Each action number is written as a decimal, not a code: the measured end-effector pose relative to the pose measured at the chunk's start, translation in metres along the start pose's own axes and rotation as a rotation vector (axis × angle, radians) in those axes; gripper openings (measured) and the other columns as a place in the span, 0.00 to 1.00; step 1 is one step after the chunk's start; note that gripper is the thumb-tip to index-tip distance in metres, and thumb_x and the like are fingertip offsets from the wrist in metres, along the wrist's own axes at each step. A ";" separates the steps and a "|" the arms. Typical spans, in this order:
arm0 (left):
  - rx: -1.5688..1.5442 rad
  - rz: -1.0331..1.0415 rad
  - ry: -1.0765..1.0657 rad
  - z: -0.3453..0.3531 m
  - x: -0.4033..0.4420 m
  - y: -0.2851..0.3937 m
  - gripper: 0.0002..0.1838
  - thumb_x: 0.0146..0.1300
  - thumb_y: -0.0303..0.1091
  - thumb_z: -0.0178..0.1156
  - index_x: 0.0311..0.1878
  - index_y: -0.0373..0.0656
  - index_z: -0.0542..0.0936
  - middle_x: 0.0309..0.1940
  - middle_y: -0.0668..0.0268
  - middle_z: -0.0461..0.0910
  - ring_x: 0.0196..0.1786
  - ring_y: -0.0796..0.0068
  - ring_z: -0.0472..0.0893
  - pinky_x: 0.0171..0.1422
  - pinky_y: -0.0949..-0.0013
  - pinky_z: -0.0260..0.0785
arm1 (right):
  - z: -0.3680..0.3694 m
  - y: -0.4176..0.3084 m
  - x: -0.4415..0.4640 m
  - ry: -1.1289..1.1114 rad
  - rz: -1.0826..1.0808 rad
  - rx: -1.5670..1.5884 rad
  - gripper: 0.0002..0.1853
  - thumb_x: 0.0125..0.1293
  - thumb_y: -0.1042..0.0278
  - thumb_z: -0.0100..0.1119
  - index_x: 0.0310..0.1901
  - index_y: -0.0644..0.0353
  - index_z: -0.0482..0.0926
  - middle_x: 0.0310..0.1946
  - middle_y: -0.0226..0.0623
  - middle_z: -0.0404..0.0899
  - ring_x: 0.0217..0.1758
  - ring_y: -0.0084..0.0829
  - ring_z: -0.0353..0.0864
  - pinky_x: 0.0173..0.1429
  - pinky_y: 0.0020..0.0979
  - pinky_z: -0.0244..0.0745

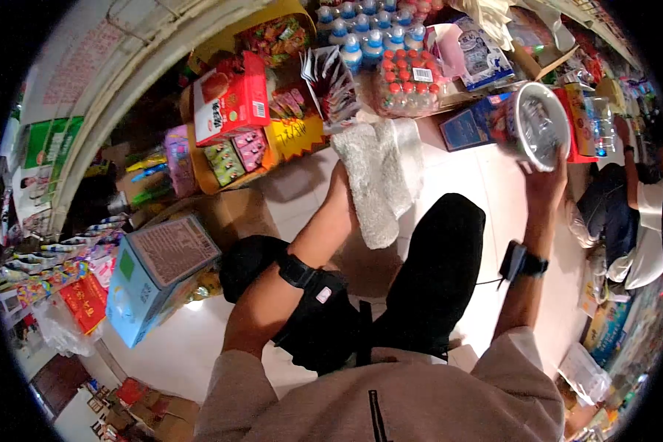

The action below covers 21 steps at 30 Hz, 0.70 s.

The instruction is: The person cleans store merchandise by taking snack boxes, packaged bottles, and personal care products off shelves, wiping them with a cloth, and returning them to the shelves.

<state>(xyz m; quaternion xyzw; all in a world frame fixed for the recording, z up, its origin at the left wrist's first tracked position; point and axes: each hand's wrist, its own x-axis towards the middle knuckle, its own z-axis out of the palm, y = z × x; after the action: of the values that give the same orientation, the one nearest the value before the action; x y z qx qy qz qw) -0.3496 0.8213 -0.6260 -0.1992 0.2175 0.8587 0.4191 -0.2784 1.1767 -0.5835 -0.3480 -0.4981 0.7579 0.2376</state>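
A grey fluffy cloth (376, 188) hangs over my left hand (340, 188) in front of my knees. The cloth hides most of the fingers, which hold it from beneath. My right hand (549, 175) grips a round tub (521, 136) with a white rim, its fingers wrapped around the lower side. The tub is tilted with its round end toward me, and something clear and shiny shows within the rim. Just left of the tub stands a dark blue box (468, 127). The two hands are well apart.
Ahead are blue-capped bottles (372, 40), a pack of red-capped bottles (409, 85) and a red box (228, 99) above snack packs. A light blue carton (144, 276) stands at my left. Another person (630, 206) is at the right edge. Pale floor tiles (295, 184) lie between.
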 end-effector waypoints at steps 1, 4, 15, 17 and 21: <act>-0.075 0.005 0.003 0.003 0.000 -0.002 0.26 0.72 0.56 0.44 0.59 0.48 0.75 0.53 0.62 0.80 0.54 0.59 0.79 0.61 0.53 0.73 | -0.020 0.001 0.032 0.025 0.065 0.012 0.32 0.69 0.43 0.54 0.67 0.55 0.67 0.64 0.39 0.73 0.61 0.42 0.76 0.56 0.47 0.76; -0.102 0.032 0.012 0.005 -0.007 0.000 0.23 0.71 0.52 0.47 0.57 0.46 0.77 0.49 0.61 0.82 0.50 0.59 0.82 0.55 0.52 0.77 | -0.017 0.002 0.067 0.087 -0.123 -0.055 0.32 0.67 0.44 0.59 0.67 0.54 0.68 0.60 0.37 0.75 0.58 0.40 0.77 0.54 0.43 0.77; -0.078 -0.023 0.064 -0.024 -0.013 -0.005 0.27 0.71 0.57 0.45 0.62 0.49 0.73 0.59 0.60 0.76 0.59 0.56 0.77 0.64 0.51 0.71 | -0.047 0.011 0.111 0.115 -0.078 -0.224 0.44 0.63 0.30 0.57 0.70 0.57 0.64 0.65 0.40 0.71 0.64 0.39 0.73 0.66 0.40 0.70; -0.095 -0.050 0.058 -0.038 -0.002 -0.008 0.27 0.71 0.57 0.44 0.63 0.50 0.73 0.60 0.60 0.75 0.60 0.56 0.76 0.65 0.50 0.69 | -0.045 0.010 0.106 0.034 -0.008 -0.201 0.43 0.65 0.31 0.55 0.71 0.57 0.63 0.65 0.42 0.71 0.64 0.39 0.74 0.65 0.39 0.70; 0.014 0.038 -0.092 -0.029 0.000 -0.009 0.27 0.72 0.57 0.43 0.65 0.50 0.71 0.61 0.61 0.74 0.62 0.56 0.74 0.68 0.50 0.66 | -0.047 0.026 0.103 0.170 -0.084 -0.089 0.39 0.68 0.38 0.56 0.69 0.63 0.63 0.59 0.42 0.76 0.59 0.38 0.77 0.61 0.35 0.73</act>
<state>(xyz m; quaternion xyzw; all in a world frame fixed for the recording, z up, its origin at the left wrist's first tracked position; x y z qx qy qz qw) -0.3371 0.8103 -0.6522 -0.1524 0.2076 0.8731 0.4138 -0.3089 1.2667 -0.6499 -0.4003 -0.5234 0.6920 0.2948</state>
